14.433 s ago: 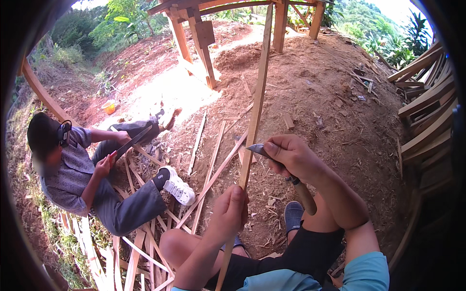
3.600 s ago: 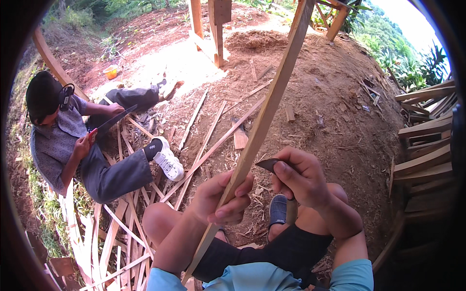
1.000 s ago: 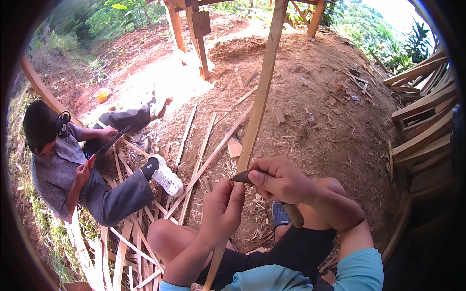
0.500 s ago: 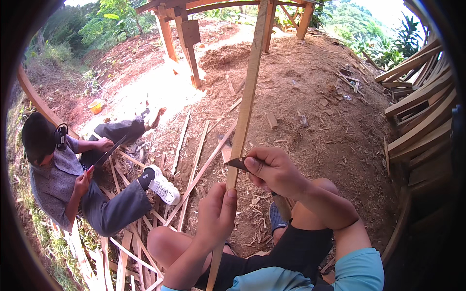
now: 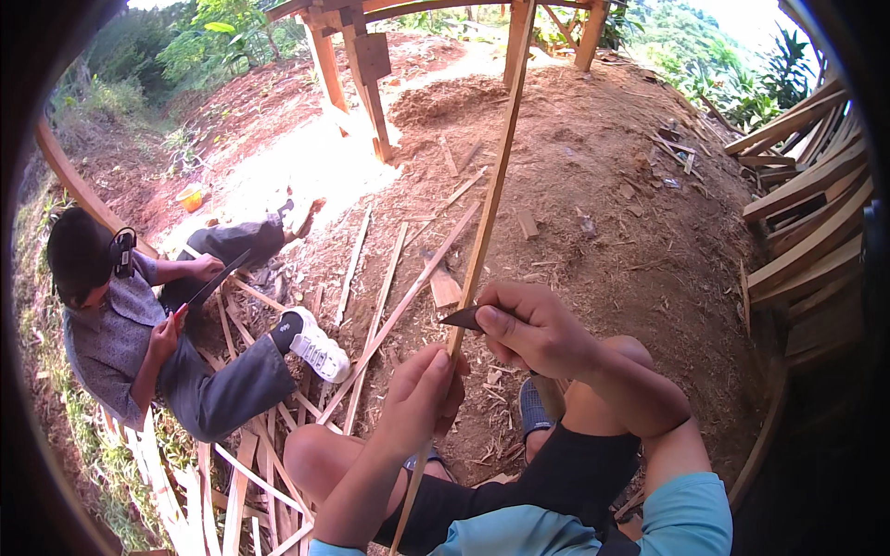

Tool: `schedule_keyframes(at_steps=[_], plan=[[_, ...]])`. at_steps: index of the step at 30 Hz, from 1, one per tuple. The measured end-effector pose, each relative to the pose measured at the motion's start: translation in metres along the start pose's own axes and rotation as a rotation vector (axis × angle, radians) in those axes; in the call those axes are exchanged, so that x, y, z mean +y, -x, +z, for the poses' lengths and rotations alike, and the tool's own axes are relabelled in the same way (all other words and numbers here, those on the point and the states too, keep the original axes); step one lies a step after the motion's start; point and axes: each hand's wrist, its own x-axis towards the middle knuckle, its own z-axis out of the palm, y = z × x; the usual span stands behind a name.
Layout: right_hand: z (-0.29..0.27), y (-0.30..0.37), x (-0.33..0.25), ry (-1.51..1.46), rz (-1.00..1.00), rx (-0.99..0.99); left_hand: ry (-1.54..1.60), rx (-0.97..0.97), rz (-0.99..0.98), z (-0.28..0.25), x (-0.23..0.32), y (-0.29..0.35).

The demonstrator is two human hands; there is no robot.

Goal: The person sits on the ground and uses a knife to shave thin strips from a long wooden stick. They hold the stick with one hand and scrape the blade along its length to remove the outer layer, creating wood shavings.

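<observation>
A long, narrow wooden strip (image 5: pixel 493 199) rises from between my legs and leans slightly right toward its far end. My left hand (image 5: pixel 419 400) is closed around its lower part, thumb lying along the wood. Just above that grip, my right hand (image 5: pixel 530 324) pinches a dark, pointed blade (image 5: pixel 463 319). The blade lies across the strip with its tip pointing left. Whether it has a handle is hidden inside my right fist.
At left a seated person (image 5: pixel 111 315) holds a long dark blade (image 5: pixel 215 281). Wooden strips (image 5: pixel 382 315) lie scattered on the dirt. Stacked planks (image 5: pixel 811 218) line the right side. A wooden post structure (image 5: pixel 366 83) stands ahead, and a yellow container (image 5: pixel 190 197) sits farther left.
The strip has turned on its length, showing a narrower face, and its far end has shifted right. My right hand and blade have moved slightly right and down.
</observation>
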Motion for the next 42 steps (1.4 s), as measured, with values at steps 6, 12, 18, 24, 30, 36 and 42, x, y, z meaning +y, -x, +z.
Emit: schedule_keyframes(at_steps=[6,12,18,24,30,36,42], plan=[[0.004,0.002,-0.009,-0.102,0.049,0.019,0.297,-0.289,-0.089,-0.025,0.004,-0.001],[0.015,0.007,-0.014,-0.020,0.075,-0.049,0.375,-0.317,-0.088,-0.025,-0.009,-0.006],[0.015,0.007,-0.011,0.078,0.102,-0.023,0.272,-0.322,-0.025,-0.022,-0.007,-0.010],[0.000,0.003,-0.004,0.037,0.080,-0.008,-0.027,-0.171,-0.114,-0.018,0.014,0.000],[-0.005,-0.001,0.012,0.093,-0.156,0.019,-0.055,-0.051,-0.042,-0.033,0.008,-0.003],[-0.007,-0.002,0.005,-0.010,0.010,-0.032,-0.095,0.016,0.095,-0.019,0.022,0.012],[-0.012,0.000,-0.002,-0.056,-0.133,0.027,-0.199,-0.025,0.028,-0.003,0.034,0.015]])
